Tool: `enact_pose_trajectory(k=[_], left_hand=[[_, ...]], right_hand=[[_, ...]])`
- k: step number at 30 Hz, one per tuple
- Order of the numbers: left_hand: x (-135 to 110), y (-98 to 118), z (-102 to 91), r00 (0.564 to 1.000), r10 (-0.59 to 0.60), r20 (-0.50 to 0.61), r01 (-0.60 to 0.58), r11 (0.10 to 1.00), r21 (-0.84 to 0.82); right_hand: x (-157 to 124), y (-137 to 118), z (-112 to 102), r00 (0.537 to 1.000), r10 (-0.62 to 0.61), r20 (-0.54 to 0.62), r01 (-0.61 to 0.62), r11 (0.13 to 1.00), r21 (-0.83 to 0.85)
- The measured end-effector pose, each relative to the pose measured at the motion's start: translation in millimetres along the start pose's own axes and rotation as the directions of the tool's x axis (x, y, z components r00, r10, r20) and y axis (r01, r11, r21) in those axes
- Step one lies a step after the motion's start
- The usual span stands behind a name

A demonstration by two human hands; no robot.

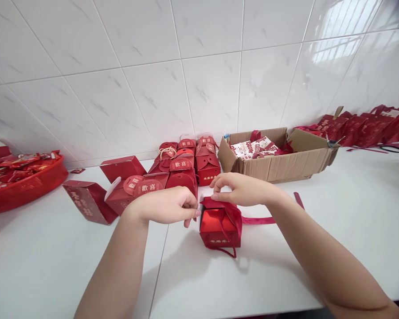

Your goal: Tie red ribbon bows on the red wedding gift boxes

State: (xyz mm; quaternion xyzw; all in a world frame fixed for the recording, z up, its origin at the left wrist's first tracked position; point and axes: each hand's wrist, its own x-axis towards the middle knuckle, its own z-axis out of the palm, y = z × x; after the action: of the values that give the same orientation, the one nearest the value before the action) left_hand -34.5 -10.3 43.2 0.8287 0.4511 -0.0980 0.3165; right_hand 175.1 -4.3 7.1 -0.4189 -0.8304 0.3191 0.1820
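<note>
A small red gift box (219,237) stands on the white table with its top unfolded. Inside it shows a shiny red surface, and gold characters mark its front. A dark red cord hangs over the front and loops onto the table. My left hand (173,206) is at the box's left side, thumb and fingertips pinched at the edge of the pale-lined flap. Above the back of the box, my right hand (237,188) is curled, its thumb touching the raised red flap. A crimson ribbon (259,220) extends from the box's right side.
Closed red boxes (181,166) stand in rows behind. A cardboard carton (279,168) holds printed pieces and ribbons. On the left is a red basin (36,188) of wrapped packets. Red bags (369,128) line the right wall, which is tiled white.
</note>
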Motion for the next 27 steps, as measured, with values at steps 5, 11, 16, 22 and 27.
enact_pose_trajectory(k=[5, 11, 16, 22, 27], left_hand=[[-2, 4, 1.5, 0.999, -0.006, -0.032, 0.005, 0.999, -0.039], [-2, 1, 4.3, 0.983, -0.065, -0.171, 0.073, 0.997, 0.04], [-3, -2, 3.8, 0.977, -0.053, -0.209, 0.056, 0.998, 0.009], [5, -2, 3.1, 0.993, 0.025, -0.112, -0.026, 1.0, -0.005], [8, -4, 0.4, 0.983, 0.042, -0.18, -0.065, 0.99, -0.122]], right_hand=[[3, -2, 3, 0.999, 0.021, 0.039, -0.019, 0.999, -0.035], [6, -4, 9, 0.999, 0.031, 0.034, -0.029, 0.998, -0.048], [6, -1, 9, 0.998, 0.039, 0.05, -0.036, 0.998, -0.055], [7, -1, 9, 0.998, 0.026, 0.051, -0.022, 0.997, -0.069], [3, -9, 6, 0.998, 0.031, 0.05, -0.029, 0.999, -0.032]])
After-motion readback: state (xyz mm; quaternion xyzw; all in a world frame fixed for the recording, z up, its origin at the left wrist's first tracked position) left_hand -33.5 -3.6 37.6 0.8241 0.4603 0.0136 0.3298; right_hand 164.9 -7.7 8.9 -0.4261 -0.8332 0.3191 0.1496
